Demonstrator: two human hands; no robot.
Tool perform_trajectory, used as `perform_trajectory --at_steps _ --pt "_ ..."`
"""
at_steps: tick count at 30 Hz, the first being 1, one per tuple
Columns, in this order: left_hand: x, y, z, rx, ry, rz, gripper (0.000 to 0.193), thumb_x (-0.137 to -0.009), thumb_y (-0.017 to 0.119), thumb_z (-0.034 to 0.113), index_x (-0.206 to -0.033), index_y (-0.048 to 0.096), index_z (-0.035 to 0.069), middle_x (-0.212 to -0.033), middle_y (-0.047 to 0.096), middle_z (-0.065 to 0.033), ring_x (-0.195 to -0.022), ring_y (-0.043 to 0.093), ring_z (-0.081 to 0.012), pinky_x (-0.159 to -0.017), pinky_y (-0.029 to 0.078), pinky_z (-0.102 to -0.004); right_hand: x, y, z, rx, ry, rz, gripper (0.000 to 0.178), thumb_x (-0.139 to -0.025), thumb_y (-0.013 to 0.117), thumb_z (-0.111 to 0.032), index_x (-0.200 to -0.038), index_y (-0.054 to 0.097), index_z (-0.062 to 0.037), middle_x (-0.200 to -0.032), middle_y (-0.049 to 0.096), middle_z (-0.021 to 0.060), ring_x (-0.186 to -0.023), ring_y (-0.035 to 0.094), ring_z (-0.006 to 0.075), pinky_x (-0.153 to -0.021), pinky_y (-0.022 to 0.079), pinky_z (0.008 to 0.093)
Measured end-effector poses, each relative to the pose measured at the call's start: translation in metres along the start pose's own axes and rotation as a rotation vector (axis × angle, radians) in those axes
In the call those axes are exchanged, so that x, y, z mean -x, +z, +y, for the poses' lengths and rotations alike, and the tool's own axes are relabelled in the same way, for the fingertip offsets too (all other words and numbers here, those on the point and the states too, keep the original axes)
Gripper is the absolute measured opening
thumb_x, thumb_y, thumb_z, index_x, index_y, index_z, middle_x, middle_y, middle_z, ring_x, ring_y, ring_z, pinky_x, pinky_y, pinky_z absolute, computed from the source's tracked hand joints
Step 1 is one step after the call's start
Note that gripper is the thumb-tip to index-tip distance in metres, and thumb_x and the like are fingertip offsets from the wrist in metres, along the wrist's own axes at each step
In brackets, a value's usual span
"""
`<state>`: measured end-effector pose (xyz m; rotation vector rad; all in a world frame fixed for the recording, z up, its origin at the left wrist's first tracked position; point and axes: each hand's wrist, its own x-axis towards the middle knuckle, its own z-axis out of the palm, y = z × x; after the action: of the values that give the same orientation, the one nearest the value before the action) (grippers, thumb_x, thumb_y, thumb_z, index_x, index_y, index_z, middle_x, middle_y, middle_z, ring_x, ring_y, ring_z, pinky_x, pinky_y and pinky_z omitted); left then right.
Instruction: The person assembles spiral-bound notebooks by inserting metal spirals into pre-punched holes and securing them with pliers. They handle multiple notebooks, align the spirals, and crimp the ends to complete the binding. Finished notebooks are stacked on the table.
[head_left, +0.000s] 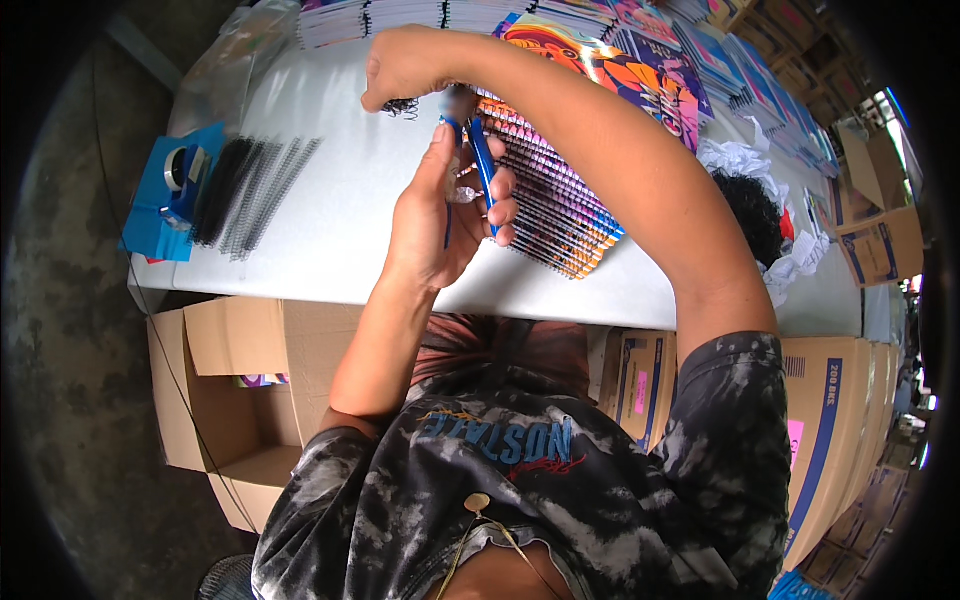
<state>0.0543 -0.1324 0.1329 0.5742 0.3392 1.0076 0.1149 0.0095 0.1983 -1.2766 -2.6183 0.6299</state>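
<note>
Blue-handled pliers (pixel 484 165) lie in my left hand (pixel 436 215), its fingers curled round the handles and the jaws pointing away from me. The plier head is blurred. My right hand (pixel 410 65) is closed just beyond the pliers, the arm reaching across from the right; what it grips, if anything, is hidden. Short black coil pieces (pixel 402 108) show right below it. To the right of my left hand, a fanned row of spiral-bound notebooks (pixel 560 205) overlaps on the table, partly under my right forearm. Colourful notebook covers (pixel 560 45) show beyond that forearm.
On the white table (pixel 340 215), long black and grey binding coils (pixel 250 195) lie left, beside a tape dispenser (pixel 178 180) on a blue sheet. Notebook stacks (pixel 410 15) line the far edge. Crumpled paper (pixel 795 262) and tangled black coils (pixel 748 215) sit right. An open carton (pixel 235 400) stands below.
</note>
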Motion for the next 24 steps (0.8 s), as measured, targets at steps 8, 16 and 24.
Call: perform_trajectory --at_steps 8,16,24 --pt "0.017 -0.011 -0.005 0.034 -0.043 -0.077 0.061 -0.093 0.027 0.053 -0.119 0.043 0.001 -0.094 0.057 -0.0157 -0.09 0.061 -0.0311 -0.072 0.054 -0.0462 -0.002 -0.021 0.006 -0.57 -0.291 0.594 0.03 -0.07 0.069 -0.031 -0.073 0.068 -0.0015 -0.064 0.063 0.0068 -0.059 0.057 0.0154 -0.058 0.046 0.03" --pt "0.064 -0.056 -0.017 -0.02 -0.109 0.194 0.053 -0.093 0.034 0.049 -0.116 0.046 0.003 -0.092 0.055 -0.0132 -0.086 0.059 -0.0283 -0.074 0.054 -0.0448 0.212 -0.087 0.112 -0.43 0.033 1.558 0.022 -0.079 0.066 -0.017 -0.084 0.067 0.0043 -0.073 0.064 0.0039 -0.066 0.055 0.0075 -0.06 0.042 0.0207" --pt "0.078 -0.086 -0.031 -0.065 -0.188 0.365 0.047 -0.092 0.04 0.044 -0.113 0.048 0.003 -0.093 0.055 -0.0121 -0.086 0.058 -0.0256 -0.074 0.054 -0.0422 0.385 -0.039 0.283 0.076 0.975 1.245 0.038 -0.081 0.065 -0.038 -0.086 0.07 -0.0002 -0.079 0.067 0.0019 -0.074 0.057 0.0113 -0.074 0.043 0.0246"
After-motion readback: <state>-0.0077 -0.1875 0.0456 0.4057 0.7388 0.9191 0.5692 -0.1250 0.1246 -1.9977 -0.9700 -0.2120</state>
